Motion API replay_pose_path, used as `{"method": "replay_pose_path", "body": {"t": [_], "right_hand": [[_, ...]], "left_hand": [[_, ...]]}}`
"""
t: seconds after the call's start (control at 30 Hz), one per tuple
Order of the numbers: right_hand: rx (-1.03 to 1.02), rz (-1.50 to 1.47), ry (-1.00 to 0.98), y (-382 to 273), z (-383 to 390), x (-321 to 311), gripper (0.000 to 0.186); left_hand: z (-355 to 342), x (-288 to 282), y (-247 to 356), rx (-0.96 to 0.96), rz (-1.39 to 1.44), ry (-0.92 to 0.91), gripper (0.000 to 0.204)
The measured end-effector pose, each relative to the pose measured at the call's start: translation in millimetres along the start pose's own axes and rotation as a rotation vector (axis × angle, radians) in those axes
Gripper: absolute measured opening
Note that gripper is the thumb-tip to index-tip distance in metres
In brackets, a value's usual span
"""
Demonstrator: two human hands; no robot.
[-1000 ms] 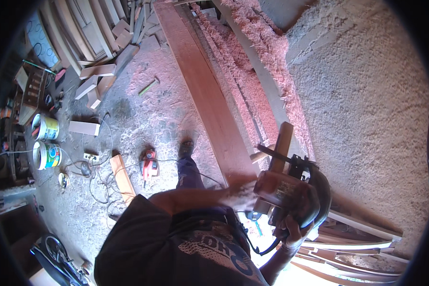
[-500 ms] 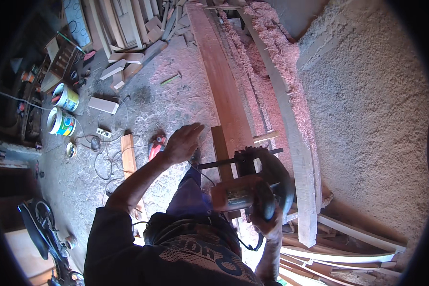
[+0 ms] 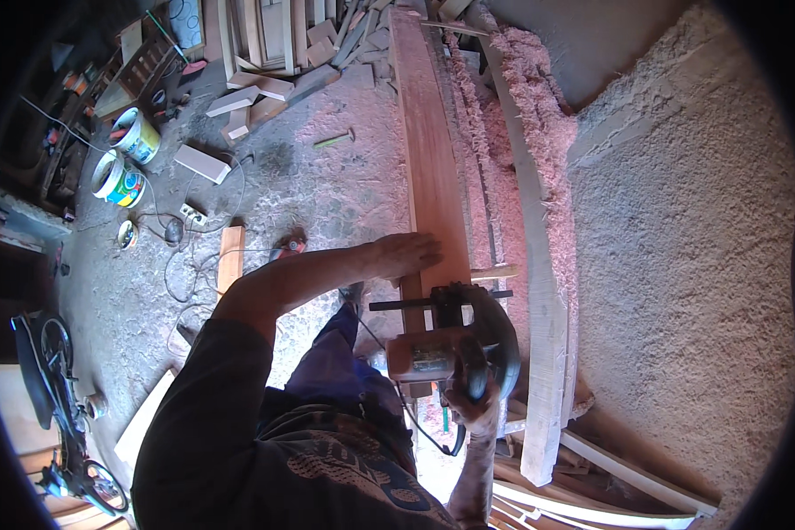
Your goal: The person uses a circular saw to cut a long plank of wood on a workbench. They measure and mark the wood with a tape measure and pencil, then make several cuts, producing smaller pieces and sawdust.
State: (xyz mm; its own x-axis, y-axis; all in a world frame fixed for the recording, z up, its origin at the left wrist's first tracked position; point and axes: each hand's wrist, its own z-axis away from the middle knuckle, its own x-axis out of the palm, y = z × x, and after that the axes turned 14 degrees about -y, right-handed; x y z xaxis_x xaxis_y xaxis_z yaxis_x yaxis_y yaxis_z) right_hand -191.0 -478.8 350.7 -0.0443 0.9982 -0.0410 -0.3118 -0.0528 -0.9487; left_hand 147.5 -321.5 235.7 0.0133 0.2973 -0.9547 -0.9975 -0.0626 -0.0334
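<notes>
A long reddish plank (image 3: 428,132) runs away from me. On its near end sits a power saw (image 3: 424,358) that looks like a circular saw, with a curved dark guard (image 3: 501,340) on its right and a thin dark bar (image 3: 397,305) across its front. My right hand (image 3: 475,408) is wrapped round the saw's rear handle. Ahead of the saw, my left hand (image 3: 408,255) lies with fingers stretched over the plank and a narrow wood strip (image 3: 412,305) along its left edge. The blade is hidden under the saw.
A thick pale beam (image 3: 543,353) heaped with pink shavings (image 3: 530,79) lies to the right, beside a rough wall (image 3: 680,221). A power cord (image 3: 424,428) hangs near my body. Floor items include a hammer (image 3: 334,140), buckets (image 3: 119,179) and a wood block (image 3: 230,256). A motorcycle (image 3: 57,389) stands lower left.
My left hand has come down and right, from raised beside the plank to resting on it. The view has shifted; the saw stays near the plank's near end in my right hand.
</notes>
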Motion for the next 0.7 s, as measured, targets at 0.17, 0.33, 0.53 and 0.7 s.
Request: {"method": "replay_pose_path", "body": {"t": [0.17, 0.33, 0.53, 0.7], "right_hand": [[-0.267, 0.381, 0.224, 5, -4, 16, 0.067], [-0.097, 0.262, 0.34, 18, -4, 28, 0.04], [0.004, 0.192, 0.28, 3, -4, 21, 0.032], [-0.003, 0.196, 0.245, -1, -6, 20, 0.031]], "left_hand": [[-7, -2, 2, 0.003, -0.199, -0.018, 0.11], [-13, 21, -8, -0.015, -0.358, -0.064, 0.102], [-11, -20, 0, 0.035, -0.375, -0.183, 0.109], [-8, -14, -4, 0.043, -0.348, -0.167, 0.11]]}}
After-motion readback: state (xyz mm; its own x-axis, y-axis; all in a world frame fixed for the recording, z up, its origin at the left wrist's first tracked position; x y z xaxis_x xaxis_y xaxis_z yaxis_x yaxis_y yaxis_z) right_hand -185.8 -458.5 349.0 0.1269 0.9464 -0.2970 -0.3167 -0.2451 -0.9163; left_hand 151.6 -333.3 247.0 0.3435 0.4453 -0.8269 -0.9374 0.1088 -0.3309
